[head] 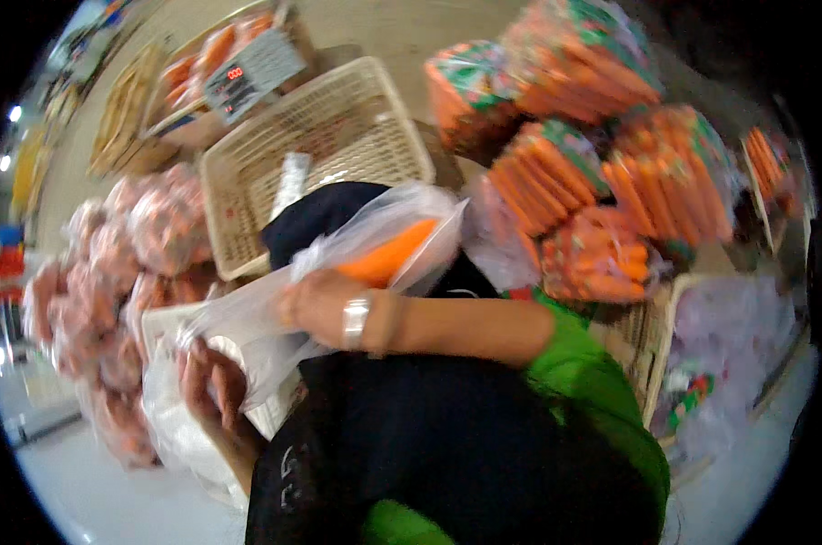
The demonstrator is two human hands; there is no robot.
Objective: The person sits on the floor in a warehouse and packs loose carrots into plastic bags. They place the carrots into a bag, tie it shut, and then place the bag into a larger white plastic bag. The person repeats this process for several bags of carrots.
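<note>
A clear plastic bag (411, 204) with orange carrots (390, 255) in it lies across my lap. My right hand (319, 306) is closed around the gathered neck of this bag, and a silver band sits on that wrist. Stretched plastic runs from there to my left hand (210, 381), whose fingers pinch the bag's loose end. Motion blur softens both hands, and the fingertips of my right hand are hidden. Below the left hand hangs a white plastic sack or stack of bags (172, 409).
In front is a beige plastic crate (315, 136), beside a scale with a lit display (254, 75). Tied bags of carrots (111, 272) are piled at left. Large carrot packs (670, 177) lie at right, above a crate of plastic wrapping (731, 340).
</note>
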